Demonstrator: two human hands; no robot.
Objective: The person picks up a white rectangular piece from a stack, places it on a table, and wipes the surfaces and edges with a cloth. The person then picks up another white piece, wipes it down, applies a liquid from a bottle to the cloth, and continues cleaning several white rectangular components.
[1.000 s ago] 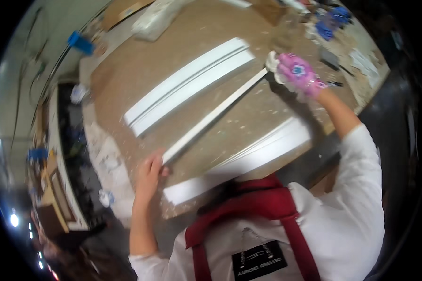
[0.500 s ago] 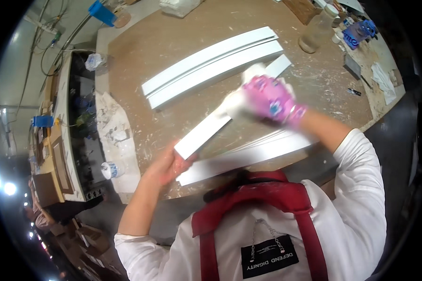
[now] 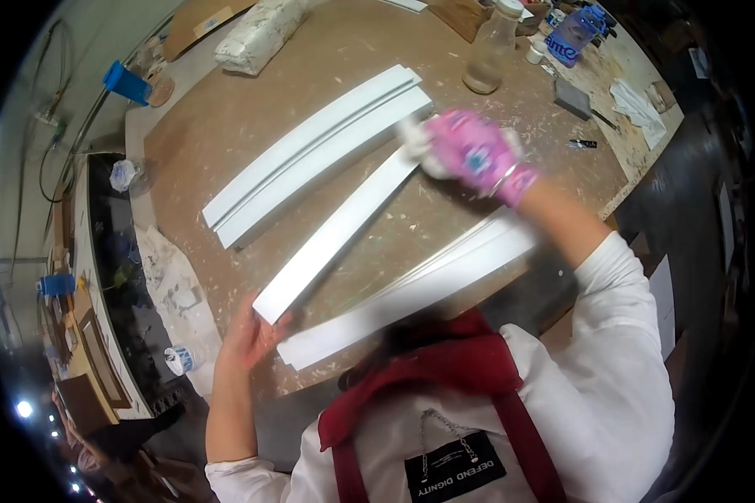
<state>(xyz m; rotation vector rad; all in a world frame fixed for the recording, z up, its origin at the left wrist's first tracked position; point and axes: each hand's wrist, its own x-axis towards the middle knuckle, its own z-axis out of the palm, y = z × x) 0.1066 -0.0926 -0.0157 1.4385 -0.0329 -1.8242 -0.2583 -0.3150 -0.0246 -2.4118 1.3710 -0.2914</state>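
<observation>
The left hand (image 3: 245, 334) grips the near end of the white strip (image 3: 335, 239), which stretches away to the gloved right hand (image 3: 468, 155), too blurred to tell its hold, so a firm left grip should help steady the strip.

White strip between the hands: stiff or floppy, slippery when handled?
Probably stiff: the white strip shows no clear sag between left hand and right hand. Perhaps somewhat slippery: its face looks smooth. Unlikely to roll, being flat-faced.
</observation>
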